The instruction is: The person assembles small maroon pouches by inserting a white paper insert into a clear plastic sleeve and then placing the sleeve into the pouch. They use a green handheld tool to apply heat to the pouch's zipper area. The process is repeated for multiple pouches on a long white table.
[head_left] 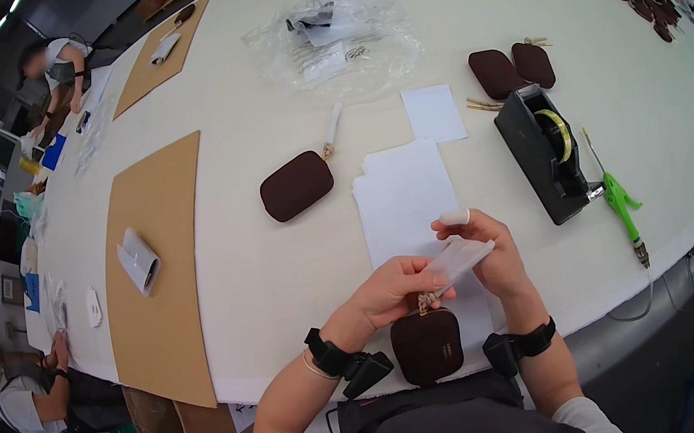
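My left hand pinches a translucent white wrapper near its lower end, by the beige zipper pull of a dark brown pouch. The pouch lies at the table's front edge, between my forearms. My right hand curls its fingers round the wrapper's other end; a white cover sits on one fingertip. Beneath and beyond my hands is a stack of white paper sheets. Another brown pouch lies farther left, its pull wrapped in white.
A black tape dispenser and a green hot-tool gun with a cord stand right. Two brown pouches lie behind. Brown cardboard holds a folded plastic sleeve at left. Clear plastic bags lie farther back. Other people work around the table.
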Motion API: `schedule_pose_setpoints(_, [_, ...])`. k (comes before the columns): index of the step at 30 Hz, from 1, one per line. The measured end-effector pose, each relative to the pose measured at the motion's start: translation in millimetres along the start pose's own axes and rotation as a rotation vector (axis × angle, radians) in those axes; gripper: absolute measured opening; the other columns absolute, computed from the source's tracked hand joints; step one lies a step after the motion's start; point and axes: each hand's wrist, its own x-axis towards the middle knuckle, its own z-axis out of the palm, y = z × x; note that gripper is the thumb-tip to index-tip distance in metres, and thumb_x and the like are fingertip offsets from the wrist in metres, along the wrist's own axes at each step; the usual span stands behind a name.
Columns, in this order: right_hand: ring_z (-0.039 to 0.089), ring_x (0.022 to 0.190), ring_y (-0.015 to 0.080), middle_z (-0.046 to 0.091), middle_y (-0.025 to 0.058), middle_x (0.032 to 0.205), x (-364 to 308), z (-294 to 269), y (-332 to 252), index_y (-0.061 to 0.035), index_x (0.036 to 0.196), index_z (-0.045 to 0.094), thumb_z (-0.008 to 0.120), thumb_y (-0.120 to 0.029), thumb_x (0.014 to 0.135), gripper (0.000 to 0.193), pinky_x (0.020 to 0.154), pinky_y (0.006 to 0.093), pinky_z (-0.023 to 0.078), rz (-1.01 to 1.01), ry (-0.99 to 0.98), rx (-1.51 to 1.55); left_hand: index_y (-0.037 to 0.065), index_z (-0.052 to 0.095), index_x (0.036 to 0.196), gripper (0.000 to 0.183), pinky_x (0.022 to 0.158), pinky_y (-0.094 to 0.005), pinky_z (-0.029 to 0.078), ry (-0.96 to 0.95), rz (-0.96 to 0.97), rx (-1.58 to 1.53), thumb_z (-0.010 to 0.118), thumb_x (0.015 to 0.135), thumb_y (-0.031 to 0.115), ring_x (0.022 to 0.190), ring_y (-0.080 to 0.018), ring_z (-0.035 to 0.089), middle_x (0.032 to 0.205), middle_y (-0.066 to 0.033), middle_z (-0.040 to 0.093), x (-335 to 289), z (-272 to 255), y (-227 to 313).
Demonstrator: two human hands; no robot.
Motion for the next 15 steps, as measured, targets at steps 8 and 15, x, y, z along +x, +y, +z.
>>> schedule_pose_setpoints(8, [0.063,0.066,0.0174,0.065,0.0131,0.078,-7,-27,-18,0.0034,0.095,0.059,0.055,-0.020,0.091,0.024,0.051,0.0255,0.050,0.453,-0.090,-0.084,-0.001,0.064,0.093,0.019,0.062,-0.0207,0.048,0.288,0.166,0.386,0.067,0.085,0.015,0.065,-0.0078,0.060,0.081,-0.0099,0.068,-12,6,10])
schedule_pose_setpoints(15, [0.063,0.064,0.0151,0.063,0.0089,0.073,-7,-19,-8,0.0024,0.090,0.060,0.064,-0.006,0.082,0.012,0.050,0.0252,0.051,0.275,-0.054,-0.031,0.000,0.066,0.089,0.015,0.062,-0.0196,0.046,0.329,0.226,0.592,0.065,0.085,0.014,0.066,-0.0058,0.058,0.078,-0.0072,0.068,-16,13,12])
